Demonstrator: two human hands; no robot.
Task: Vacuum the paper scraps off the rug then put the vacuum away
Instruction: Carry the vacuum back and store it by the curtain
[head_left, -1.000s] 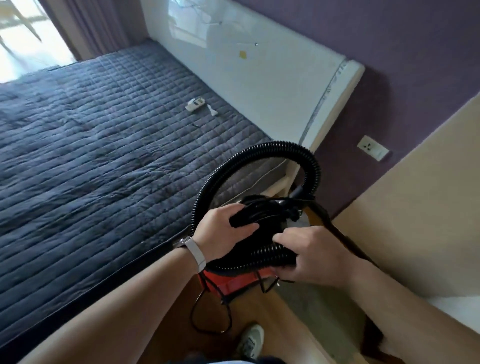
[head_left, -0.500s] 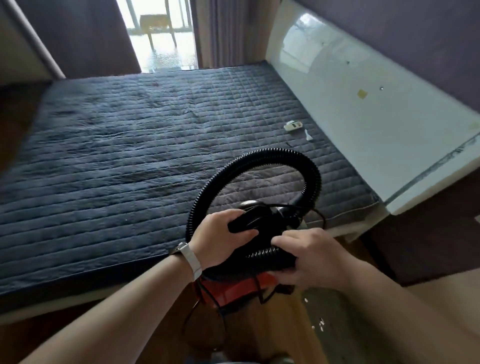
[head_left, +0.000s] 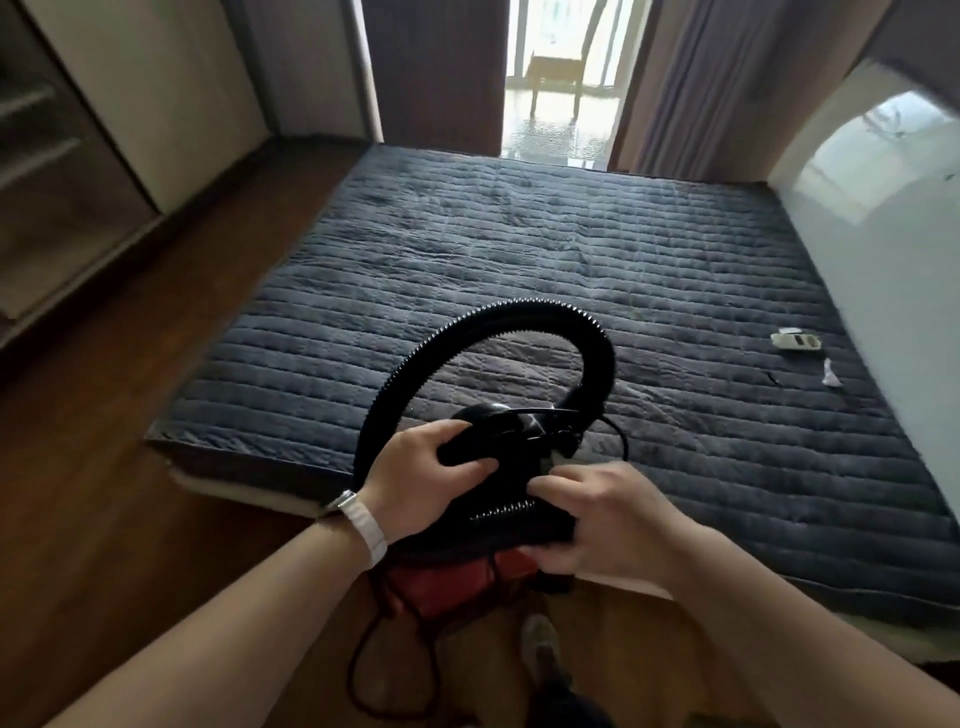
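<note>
up close, red vacuum (head_left: 447, 582), looped black ribbed hose (head_left: 498, 332), gripped by both hands

vacuum (head_left: 457, 571) held above floor (head_left: 104, 545), bed (head_left: 519, 291) behind, remote (head_left: 796, 341) on bed's right, chair (head_left: 556, 70) beyond doorway

The dark quilted mattress (head_left: 519, 270) extends beyond the fingers (head_left: 550, 486) of the right hand (head_left: 618, 525) and carries, well to their right near its edge, a white remote-like device (head_left: 796, 341), a small dark item (head_left: 774, 378) and a white scrap (head_left: 831, 375); wooden floor (head_left: 104, 519) lies to their left.
</note>
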